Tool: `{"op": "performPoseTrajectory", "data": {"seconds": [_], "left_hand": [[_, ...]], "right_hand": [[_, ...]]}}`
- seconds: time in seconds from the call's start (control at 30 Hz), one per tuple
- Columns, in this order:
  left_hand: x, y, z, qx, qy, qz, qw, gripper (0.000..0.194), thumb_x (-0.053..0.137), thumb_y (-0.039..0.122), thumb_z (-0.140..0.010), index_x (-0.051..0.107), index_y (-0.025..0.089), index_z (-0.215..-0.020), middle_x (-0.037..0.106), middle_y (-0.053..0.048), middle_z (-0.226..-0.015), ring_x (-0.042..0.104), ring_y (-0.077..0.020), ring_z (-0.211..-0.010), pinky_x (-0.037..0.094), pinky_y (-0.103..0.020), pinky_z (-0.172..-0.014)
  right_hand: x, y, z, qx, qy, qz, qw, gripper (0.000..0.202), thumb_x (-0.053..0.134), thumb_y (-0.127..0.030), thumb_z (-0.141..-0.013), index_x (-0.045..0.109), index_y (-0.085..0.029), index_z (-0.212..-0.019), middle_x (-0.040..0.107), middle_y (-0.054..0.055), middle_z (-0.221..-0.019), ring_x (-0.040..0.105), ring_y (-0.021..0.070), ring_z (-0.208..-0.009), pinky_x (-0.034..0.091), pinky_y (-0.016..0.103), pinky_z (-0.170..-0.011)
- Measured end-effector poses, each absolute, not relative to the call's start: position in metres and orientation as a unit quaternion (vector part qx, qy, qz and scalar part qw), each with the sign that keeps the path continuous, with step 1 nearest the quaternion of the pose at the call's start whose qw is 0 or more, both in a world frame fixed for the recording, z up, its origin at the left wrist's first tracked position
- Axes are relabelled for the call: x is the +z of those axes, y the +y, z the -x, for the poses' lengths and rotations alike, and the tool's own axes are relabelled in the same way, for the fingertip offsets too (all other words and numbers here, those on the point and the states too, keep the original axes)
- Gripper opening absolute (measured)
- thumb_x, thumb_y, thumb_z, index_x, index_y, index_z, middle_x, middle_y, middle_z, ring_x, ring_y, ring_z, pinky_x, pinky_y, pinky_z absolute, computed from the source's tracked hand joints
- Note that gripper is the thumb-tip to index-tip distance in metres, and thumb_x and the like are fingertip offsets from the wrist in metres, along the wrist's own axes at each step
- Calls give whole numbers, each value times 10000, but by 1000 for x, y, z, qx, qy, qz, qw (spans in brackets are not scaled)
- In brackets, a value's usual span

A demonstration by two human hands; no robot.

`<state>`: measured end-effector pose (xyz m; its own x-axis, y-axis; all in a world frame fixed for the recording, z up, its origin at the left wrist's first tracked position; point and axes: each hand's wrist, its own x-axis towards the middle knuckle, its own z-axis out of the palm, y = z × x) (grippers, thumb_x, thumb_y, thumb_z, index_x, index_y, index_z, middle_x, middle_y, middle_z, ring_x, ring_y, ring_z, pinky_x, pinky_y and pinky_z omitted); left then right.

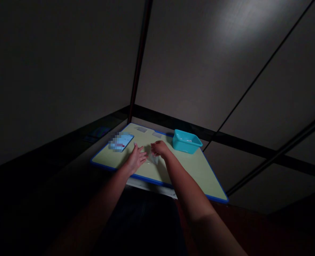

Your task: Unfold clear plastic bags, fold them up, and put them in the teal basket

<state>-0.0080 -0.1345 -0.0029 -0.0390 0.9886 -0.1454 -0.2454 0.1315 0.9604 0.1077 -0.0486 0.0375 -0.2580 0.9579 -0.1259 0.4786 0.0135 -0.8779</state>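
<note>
My left hand (136, 160) is held just over the table with its fingers spread and nothing in them. Close beside it on the right, my right hand (159, 148) has its fingers curled and pinched together at the top of a small clear plastic bag (153, 159). The bag hangs or rests below those fingers, near the left fingertips. Its contents, if any, are too faint to make out.
Under both hands is a pale yellow table (192, 174) with a blue edge. A lit phone (127, 139) lies on the left. Flat clear packets (142, 130) lie at the back. A turquoise basket (185, 145) stands at the back right, near dark wall panels.
</note>
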Motion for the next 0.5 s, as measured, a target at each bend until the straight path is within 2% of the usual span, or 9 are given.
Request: {"op": "performPoseTrajectory", "data": {"seconds": [0.17,0.3,0.37,0.5], "left_hand": [[-1,-132,16,533,483,-326,613,706,178,617,-883,285,138,-1390,553,-196,-1235,631,-200,-984,474,-339,-872],[-4,-127,17,520,452,-369,624,491,386,515,-888,482,169,-1223,640,-114,-1096,650,-170,-902,491,-324,-835],[-6,-125,16,524,462,-377,608,482,500,455,-857,452,179,-1249,646,-101,-1079,658,-159,-848,504,-325,-807],[-6,-120,11,545,531,-349,548,716,599,279,-819,208,198,-1413,585,-150,-1182,657,-184,-835,544,-348,-723]], "right_hand": [[27,-45,-90,444,-667,542,254,308,580,-331,-796,514,-166,-544,492,4,-366,480,123,-335,387,224,-365],[25,-53,-91,502,-672,491,232,464,438,-481,-872,547,-151,-566,571,39,-460,527,117,-400,424,218,-410],[23,-58,-97,542,-672,445,236,508,396,-535,-874,558,-144,-593,595,45,-503,528,108,-418,435,217,-435],[14,-71,-117,521,-701,384,300,445,438,-520,-855,589,-137,-688,611,29,-585,525,98,-479,438,219,-516]]}}
